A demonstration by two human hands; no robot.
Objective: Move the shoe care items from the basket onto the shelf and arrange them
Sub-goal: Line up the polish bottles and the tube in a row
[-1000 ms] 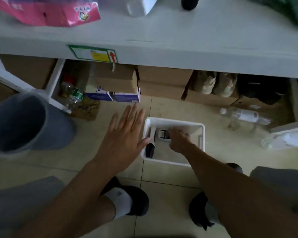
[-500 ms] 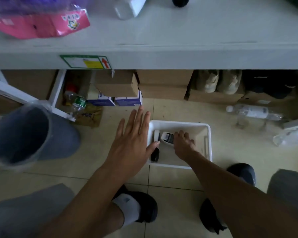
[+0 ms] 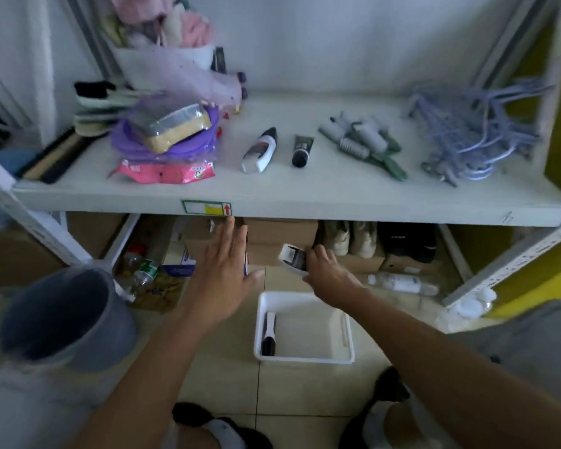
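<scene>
Pale floor tiles [image 3: 227, 377] run under the white shelf [image 3: 321, 192] before me. My right hand [image 3: 327, 270] curls round a small white bottle [image 3: 293, 257], its dark label too blurred to read, above the white plastic basket [image 3: 305, 358] and below the shelf's front edge. One black-tipped item [image 3: 269, 333] lies along the basket's left wall. My left hand [image 3: 224, 270] hangs flat, fingers spread, holding nothing. On the shelf a second bottle [image 3: 260, 150] and black tube [image 3: 302, 150] lie side by side, bare board in front. A red-arrow sticker [image 3: 207, 208] marks the edge.
</scene>
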